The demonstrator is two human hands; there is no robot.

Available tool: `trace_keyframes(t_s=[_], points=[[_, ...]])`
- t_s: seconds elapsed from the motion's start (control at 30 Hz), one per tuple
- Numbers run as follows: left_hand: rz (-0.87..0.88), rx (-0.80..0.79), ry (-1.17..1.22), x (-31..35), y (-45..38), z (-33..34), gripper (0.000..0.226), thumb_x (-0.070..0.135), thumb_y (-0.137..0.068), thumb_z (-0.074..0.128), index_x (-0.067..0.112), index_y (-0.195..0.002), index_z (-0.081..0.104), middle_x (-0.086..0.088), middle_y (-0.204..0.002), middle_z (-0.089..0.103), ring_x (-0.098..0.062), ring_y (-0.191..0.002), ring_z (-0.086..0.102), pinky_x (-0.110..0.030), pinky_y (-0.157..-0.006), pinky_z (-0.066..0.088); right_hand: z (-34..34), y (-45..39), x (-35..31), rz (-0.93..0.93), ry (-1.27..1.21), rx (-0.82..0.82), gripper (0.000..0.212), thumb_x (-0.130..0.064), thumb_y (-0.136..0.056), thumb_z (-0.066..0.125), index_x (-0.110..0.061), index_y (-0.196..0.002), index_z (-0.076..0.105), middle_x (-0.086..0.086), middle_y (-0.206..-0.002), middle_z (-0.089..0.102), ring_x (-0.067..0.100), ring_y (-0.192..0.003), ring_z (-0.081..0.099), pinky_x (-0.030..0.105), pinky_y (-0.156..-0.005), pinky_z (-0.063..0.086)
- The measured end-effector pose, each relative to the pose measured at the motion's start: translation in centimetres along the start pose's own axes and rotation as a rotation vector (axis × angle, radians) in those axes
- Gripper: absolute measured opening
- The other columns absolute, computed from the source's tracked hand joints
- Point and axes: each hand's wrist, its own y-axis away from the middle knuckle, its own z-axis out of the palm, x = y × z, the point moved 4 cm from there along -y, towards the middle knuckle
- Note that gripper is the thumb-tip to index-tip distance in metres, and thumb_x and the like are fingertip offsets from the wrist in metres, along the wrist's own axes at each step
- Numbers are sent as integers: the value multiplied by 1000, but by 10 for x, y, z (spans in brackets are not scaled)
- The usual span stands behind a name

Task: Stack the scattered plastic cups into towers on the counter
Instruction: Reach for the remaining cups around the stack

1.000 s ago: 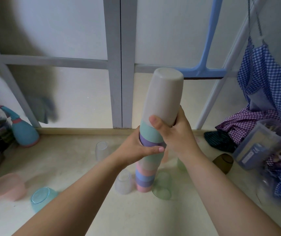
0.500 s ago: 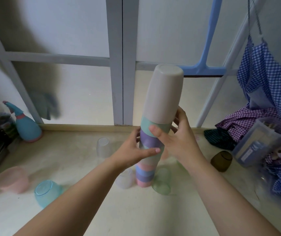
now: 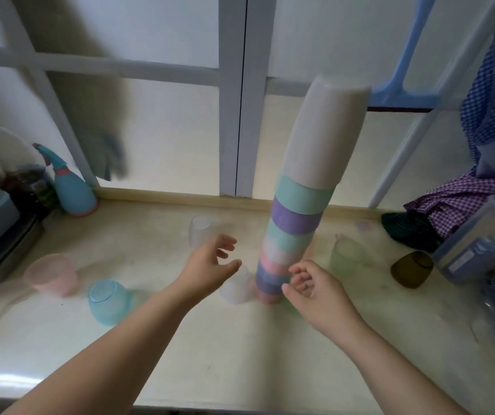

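A tall tower of upside-down cups (image 3: 300,205) stands on the counter (image 3: 180,339), topped by a long beige cup (image 3: 324,133), with mint, purple, pink and blue bands below. It leans slightly right. My left hand (image 3: 210,265) is open just left of the tower's base, not touching it. My right hand (image 3: 312,286) is open at the base's right, fingers curled, empty. Loose cups lie around: a white one (image 3: 235,290) at the foot, a clear one (image 3: 199,230) behind, a teal one (image 3: 108,301), a pink one (image 3: 51,277), a green one (image 3: 345,256), a brown one (image 3: 411,269).
A blue spray bottle (image 3: 72,190) and a big plastic bottle (image 3: 3,157) stand at the back left beside a metal tray (image 3: 6,256). Checked cloths (image 3: 461,205) and a clear storage box (image 3: 479,244) crowd the right. A window frame (image 3: 234,94) backs the counter.
Both hands have let go of the tower's middle and dropped to its base, fingers spread. The tower now stands on its own. The view has shifted left.
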Motion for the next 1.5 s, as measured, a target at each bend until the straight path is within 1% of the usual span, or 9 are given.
trace_keyframes(t_s=[0.13, 0.27, 0.43, 0.67, 0.8, 1.07, 1.27, 1.37, 1.5], points=[[-29, 20, -96, -29, 8, 0, 31, 18, -77, 67, 20, -106, 57, 2, -103, 60, -15, -90, 57, -21, -72, 40, 40, 8, 9, -13, 140, -252, 22, -22, -75, 68, -25, -94, 56, -4, -82, 56, 13, -69, 51, 26, -76, 48], [-64, 19, -149, -48, 17, -1, 31, 18, -78, 66, 19, -108, 57, 4, -103, 57, -14, -89, 56, -21, -72, 38, 66, 11, 7, -73, 255, -393, 35, -26, -80, 64, -16, -112, 55, -2, -96, 54, 13, -81, 50, 20, -75, 41], [-83, 13, -184, -65, 29, -10, 29, 16, -78, 66, 17, -106, 58, 1, -102, 58, -16, -90, 57, -23, -75, 38, 87, 4, -1, -145, 308, -458, 39, -27, -81, 63, -16, -117, 53, -7, -99, 49, 11, -84, 50, 23, -82, 42], [-110, 61, -186, -79, 39, -27, 28, 16, -79, 65, 16, -106, 58, -2, -100, 62, -17, -90, 58, -11, -68, 37, 106, -3, -6, -196, 326, -495, 39, -29, -81, 63, -17, -117, 53, -8, -100, 50, 8, -82, 49, 17, -74, 36], [-115, 66, -191, -79, 44, -27, 28, 18, -79, 65, 18, -106, 58, 0, -99, 63, -16, -90, 58, -17, -71, 40, 108, -4, -6, -226, 330, -511, 37, -28, -81, 63, -15, -114, 54, -8, -98, 50, 10, -81, 49, 16, -72, 35], [-13, -85, -256, -58, 44, 21, 26, 21, -81, 62, 19, -106, 57, 5, -93, 61, -13, -83, 58, -24, -76, 46, 74, 6, 20, -104, 264, -455, 36, -27, -80, 63, -18, -113, 55, -6, -97, 53, 12, -81, 52, 24, -82, 45], [66, -206, -253, -32, 43, 78, 24, 21, -82, 60, 18, -106, 57, 5, -92, 60, -14, -83, 61, -16, -68, 42, 25, 18, 61, 24, 240, -345, 34, -24, -79, 66, -15, -111, 57, -2, -96, 57, 10, -73, 52, 10, -67, 38], [95, -251, -258, -19, 42, 95, 24, 21, -83, 59, 17, -107, 57, 4, -93, 60, -14, -82, 60, -23, -74, 47, 1, 20, 76, 116, 221, -226, 30, -24, -78, 67, -11, -105, 61, 0, -83, 58, 4, -62, 49, 12, -66, 41], [144, -288, -267, -8, 37, 101, 25, 20, -83, 58, 16, -108, 58, 6, -92, 57, -12, -80, 58, -13, -71, 43, -24, 12, 84, 305, 182, -8, 33, -30, -79, 66, -10, -104, 59, 7, -92, 67, 21, -83, 62, 24, -77, 46]])
